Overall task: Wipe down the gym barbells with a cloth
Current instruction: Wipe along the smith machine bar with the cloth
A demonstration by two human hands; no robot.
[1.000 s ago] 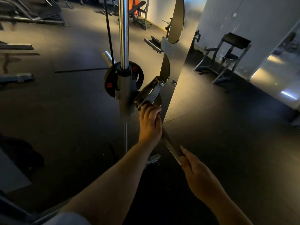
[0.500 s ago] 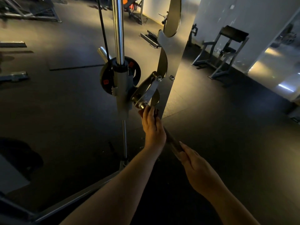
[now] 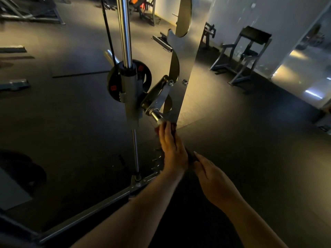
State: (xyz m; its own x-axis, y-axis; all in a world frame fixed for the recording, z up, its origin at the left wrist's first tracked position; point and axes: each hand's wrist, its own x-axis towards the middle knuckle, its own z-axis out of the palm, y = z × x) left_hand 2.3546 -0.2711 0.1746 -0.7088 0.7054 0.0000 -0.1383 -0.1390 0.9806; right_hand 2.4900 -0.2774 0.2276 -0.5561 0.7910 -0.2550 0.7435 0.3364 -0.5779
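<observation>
Dim gym, dark rubber floor (image 3: 259, 144) all round, and straight to the barbell (image 3: 155, 115): it runs from the machine's carriage down toward the camera at a slant, chrome end showing just above the knuckles. Left hand (image 3: 172, 147) is on it, grip wrapped over a reddish cloth (image 3: 173, 126) that peeks out past the fingertips & at the left edge of the hand, cloth pressed against the bar. Right hand (image 3: 214, 178) sits just below, nearly touching the left wrist, grip curled round the bare bar w/ thumb lying along the top. Only a short dark stretch of bar shows btwn the two hands. At the bar's far end, a swinging hook (image 3: 160, 97) hangs by the notched steel upright (image 3: 184, 56). Left of that, a chrome guide rod (image 3: 124, 33) stands vertical, w/ a black weight plate (image 3: 114, 81) behind its sleeve. Bkgd right: a padded stand (image 3: 250, 51) near the pale wall.
</observation>
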